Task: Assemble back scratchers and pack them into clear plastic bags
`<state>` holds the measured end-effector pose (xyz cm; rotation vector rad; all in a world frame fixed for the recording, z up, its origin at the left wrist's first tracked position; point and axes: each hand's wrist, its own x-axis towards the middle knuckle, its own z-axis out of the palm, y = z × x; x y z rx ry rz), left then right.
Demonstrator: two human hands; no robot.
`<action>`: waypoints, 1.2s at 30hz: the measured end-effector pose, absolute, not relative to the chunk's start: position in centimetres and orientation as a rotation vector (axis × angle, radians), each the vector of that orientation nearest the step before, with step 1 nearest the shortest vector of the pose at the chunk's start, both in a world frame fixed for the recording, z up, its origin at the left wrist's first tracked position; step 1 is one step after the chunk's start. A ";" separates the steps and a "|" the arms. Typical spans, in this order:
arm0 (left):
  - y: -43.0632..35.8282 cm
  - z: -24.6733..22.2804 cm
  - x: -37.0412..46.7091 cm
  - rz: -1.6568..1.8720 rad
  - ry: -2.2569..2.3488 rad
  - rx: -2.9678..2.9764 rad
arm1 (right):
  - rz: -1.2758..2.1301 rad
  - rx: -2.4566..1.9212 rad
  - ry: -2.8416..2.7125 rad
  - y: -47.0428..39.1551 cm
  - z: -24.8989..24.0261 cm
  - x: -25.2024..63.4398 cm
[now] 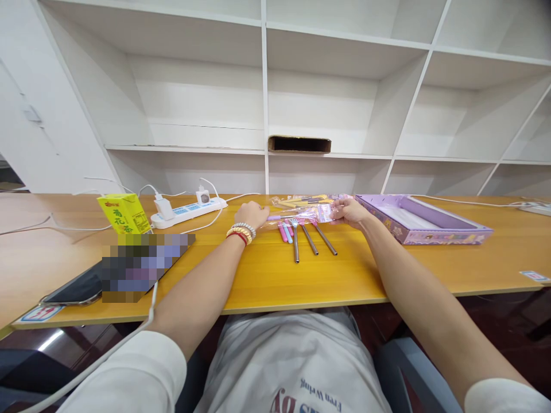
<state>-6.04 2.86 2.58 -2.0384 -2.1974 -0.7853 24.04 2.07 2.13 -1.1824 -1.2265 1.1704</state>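
Observation:
My left hand (252,217), with bracelets at the wrist, is closed at the left end of a clear plastic packet (306,215). Inside the packet lies a thin rod with a purple end (274,218). At the packet's printed right end, my right hand (348,212) pinches the plastic. In front of and partly under the packet lie several slim silver rods (317,241), whose far ends are hidden. Beside them are short pink and blue handles (286,232). Behind it are more packets with yellow-handled sticks (301,201).
A purple open box (447,236) stands right of my right hand. On the left are a yellow drink carton (124,213), a white power strip (189,212), a phone (75,287) and a blurred flat object (144,269). White shelves (198,103) rise behind; cables cross the table.

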 end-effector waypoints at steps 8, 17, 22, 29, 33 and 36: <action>3.0 2.5 -6.0 -0.759 -2.179 -2.051 | 1.116 -1.206 -1.275 2.3 1.9 24.2; 3.1 2.4 -6.2 -0.767 -2.182 -2.032 | 0.760 -1.327 -1.506 2.8 1.4 23.0; 3.1 2.4 -6.1 -0.770 -2.182 -2.031 | 0.464 -1.449 -1.641 2.9 0.9 22.4; 2.9 2.3 -6.1 -0.753 -2.186 -2.042 | 0.196 -1.558 -1.744 2.3 1.0 21.7; 2.9 2.3 -6.0 -0.750 -2.190 -2.043 | 0.155 -1.568 -1.754 1.8 1.3 21.4; 2.9 2.4 -6.0 -0.749 -2.192 -2.046 | 0.234 -1.521 -1.733 1.7 1.4 21.2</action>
